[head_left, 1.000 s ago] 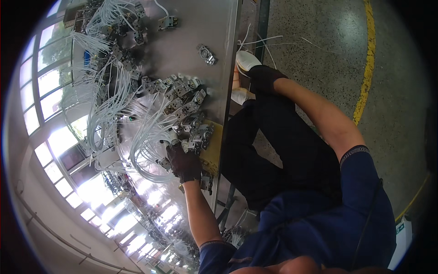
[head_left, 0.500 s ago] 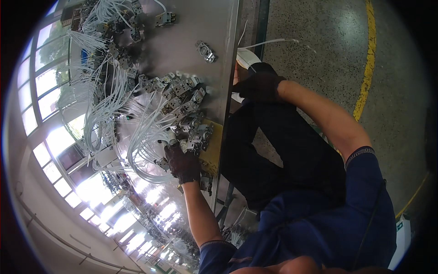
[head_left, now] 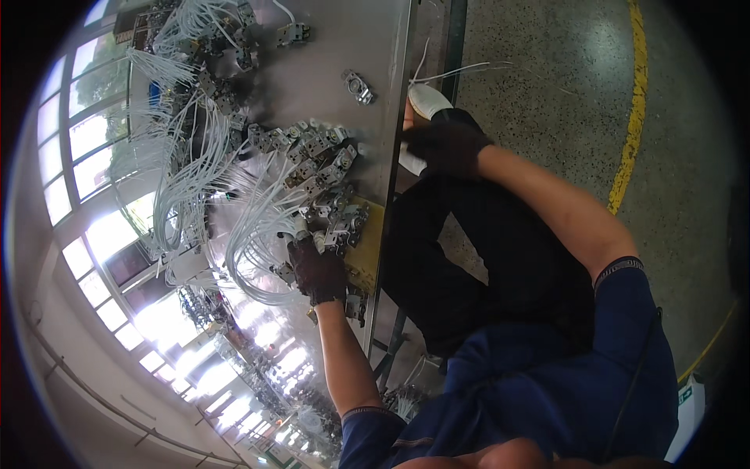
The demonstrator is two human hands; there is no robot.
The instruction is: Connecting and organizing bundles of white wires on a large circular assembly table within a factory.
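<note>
My left hand (head_left: 317,270), in a dark glove with pale fingertips, is at the near end of a heap of metal parts (head_left: 316,168) with white wires (head_left: 254,242). Its fingers are closed among the wires and parts; what they hold is hidden. A yellow block (head_left: 367,246) lies beside that hand, under some parts. My right hand (head_left: 451,148), also in a dark glove, is just off the table edge, above my dark trousers and next to a white shoe (head_left: 430,102). Its fingers point toward the table and are too dark to make out.
The metal table (head_left: 336,39) has a straight edge running beside my legs. A single metal part (head_left: 358,87) lies apart from the heap. More wired parts (head_left: 226,86) are piled farther off. Thin white wires (head_left: 461,70) stick out past the edge over the speckled floor (head_left: 539,102).
The view has shifted slightly. My right hand has turned a little beside the table edge, and the thin wires past the edge have swung. My left hand stays at the heap.
</note>
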